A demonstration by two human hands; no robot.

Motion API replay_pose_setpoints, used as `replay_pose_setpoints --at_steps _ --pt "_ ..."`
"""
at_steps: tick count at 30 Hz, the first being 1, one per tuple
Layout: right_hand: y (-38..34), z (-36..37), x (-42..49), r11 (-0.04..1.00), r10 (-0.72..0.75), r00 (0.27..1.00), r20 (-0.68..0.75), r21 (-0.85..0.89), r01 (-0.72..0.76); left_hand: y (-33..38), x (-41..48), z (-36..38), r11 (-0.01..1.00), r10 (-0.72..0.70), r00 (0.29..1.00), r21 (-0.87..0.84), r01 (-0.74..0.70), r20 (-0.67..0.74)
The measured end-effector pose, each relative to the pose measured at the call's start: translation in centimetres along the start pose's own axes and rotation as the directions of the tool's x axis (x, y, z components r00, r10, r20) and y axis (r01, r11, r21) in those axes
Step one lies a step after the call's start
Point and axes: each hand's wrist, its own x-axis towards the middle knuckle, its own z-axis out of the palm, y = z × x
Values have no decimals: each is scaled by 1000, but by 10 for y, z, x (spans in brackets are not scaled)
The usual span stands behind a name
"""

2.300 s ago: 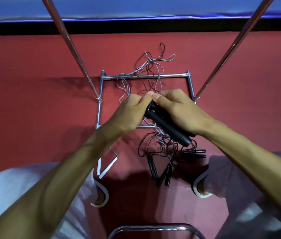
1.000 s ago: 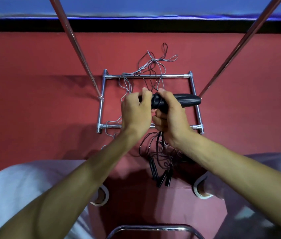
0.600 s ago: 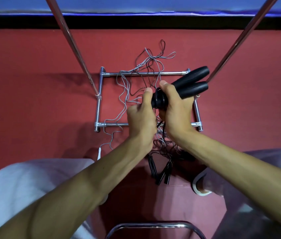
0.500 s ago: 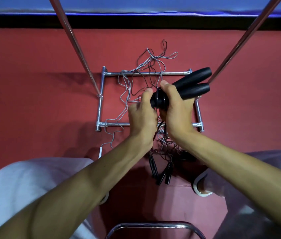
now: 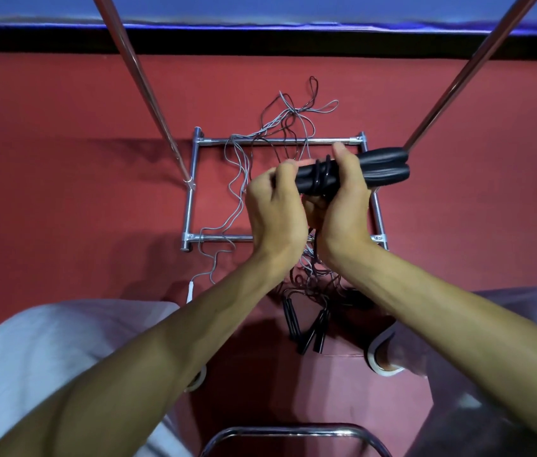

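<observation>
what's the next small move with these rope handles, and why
Probably one more wrap: the right hand grips the two black handles side by side, a few turns of black cord circle them, the left hand pinches that cord at their end, and more hangs down to the tangle below.

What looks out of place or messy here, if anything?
A tangle of grey and black cords sprawls over the chrome frame and the red floor, knotted into a clump at its near side. By contrast, the black handles in the right hand look tidy, with cord looped round them near the left hand.
</observation>
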Motion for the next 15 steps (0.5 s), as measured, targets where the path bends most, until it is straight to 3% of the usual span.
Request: replay_pose_setpoints --at_steps 3,7,11,15 --pt "5 0 -5 997 -1 1000 20 -82 2 -1 -1 2 993 -102 994 -59 99 -40" --pt "8 -3 -13 962 -23 998 53 -272 37 -4 5 -1 979 -205 974 -5 205 -101" --pt "16 -6 -17 915 -41 996 73 -399 67 -5 6 -5 961 -129 990 239 141 -64" --pt "15 -6 -15 908 -52 991 123 -407 98 -6 10 -12 946 -96 995 308 102 -33"
